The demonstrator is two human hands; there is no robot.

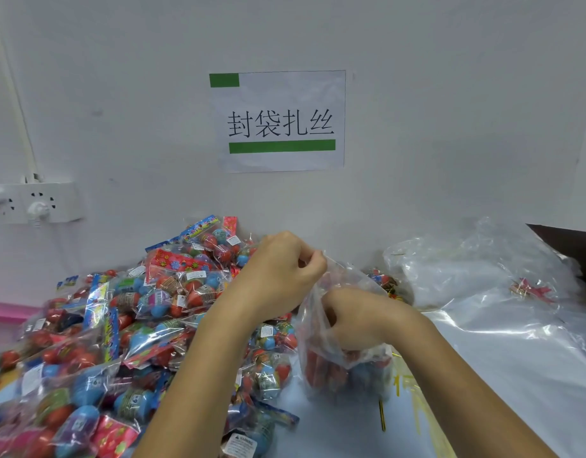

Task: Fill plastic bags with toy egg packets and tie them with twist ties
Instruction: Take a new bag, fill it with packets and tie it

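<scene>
A clear plastic bag [321, 371] stands upright on the table, holding several red and blue toy egg packets. My left hand [281, 269] pinches the bag's upper rim and holds it up. My right hand [354, 320] is pushed into the bag's mouth, fingers curled around something inside that I cannot make out through the plastic. A big heap of toy egg packets [119, 332] covers the table to the left. Gold twist ties [400, 385] lie on the table just right of the bag.
A stack of empty clear bags [503, 292] lies at the right, with a small red and gold bundle [529, 289] on it. The white wall carries a paper sign [278, 120] and a power socket [37, 203]. A pink box edge [4, 312] shows far left.
</scene>
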